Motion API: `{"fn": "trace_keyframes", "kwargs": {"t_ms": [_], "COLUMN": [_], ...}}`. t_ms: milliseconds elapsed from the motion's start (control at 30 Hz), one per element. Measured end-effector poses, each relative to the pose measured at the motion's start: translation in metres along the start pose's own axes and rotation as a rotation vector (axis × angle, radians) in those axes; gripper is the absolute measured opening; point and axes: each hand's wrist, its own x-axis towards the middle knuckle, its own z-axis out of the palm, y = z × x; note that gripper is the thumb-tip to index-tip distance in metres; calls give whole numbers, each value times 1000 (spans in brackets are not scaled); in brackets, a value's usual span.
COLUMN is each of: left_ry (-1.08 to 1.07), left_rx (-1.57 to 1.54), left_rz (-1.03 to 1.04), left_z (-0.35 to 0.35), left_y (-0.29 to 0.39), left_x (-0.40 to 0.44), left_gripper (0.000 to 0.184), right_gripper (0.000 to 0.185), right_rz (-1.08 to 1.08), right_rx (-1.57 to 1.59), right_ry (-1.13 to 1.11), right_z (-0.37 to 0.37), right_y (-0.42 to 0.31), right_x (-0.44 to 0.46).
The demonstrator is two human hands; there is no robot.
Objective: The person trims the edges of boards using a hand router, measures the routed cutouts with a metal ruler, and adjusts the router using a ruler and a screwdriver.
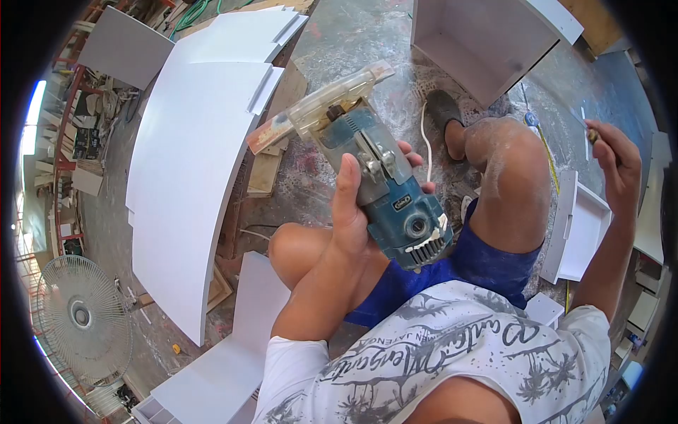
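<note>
My left hand (349,215) is wrapped round the teal body of a trim router (397,201), holding it up over my lap. Its base carries a long, worn clear plate (318,106) and points away from me, up and left. A round fitting with a dark centre (417,226) shows on the motor housing, near the vents. Well to the right, my right hand (623,169) pinches a small brass-coloured piece (592,136) between thumb and fingertips. It is too small to name surely. The two hands are far apart.
Large white panels (187,141) lie on the left. An open white cabinet box (487,53) stands ahead, and a white drawer (583,219) sits by my right arm. A tape measure (531,120) lies on the dusty floor. A fan (81,318) stands at far left.
</note>
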Motion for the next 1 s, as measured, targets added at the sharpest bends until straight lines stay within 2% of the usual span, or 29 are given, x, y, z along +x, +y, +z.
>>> {"fn": "trace_keyframes", "kwargs": {"t_ms": [33,167,233,300,433,600,1000], "left_ry": [31,62,-25,-72,-34,-154,-68], "left_rx": [33,224,71,43,237,267,207], "left_rz": [25,31,-11,-17,31,-17,1], "left_z": [3,7,0,-1,8,3,11], "left_y": [1,8,5,2,5,11,6], "left_x": [0,-3,-7,-9,-10,-12,-12], "left_gripper": [77,88,89,90,92,93,84], "right_gripper": [31,34,37,38,41,43,42], "right_rz": [-169,-319,-340,-354,-396,-387,-403], "right_rx": [-65,32,78,110,144,206,219], "right_ry": [-23,-139,-166,-218,-261,-288,-294], "right_z": [4,23,32,33,38,39,42], "right_y": [-16,-43,-45,-47,-52,-51,-48], "right_x": [7,22,25,27,29,29,30]}}
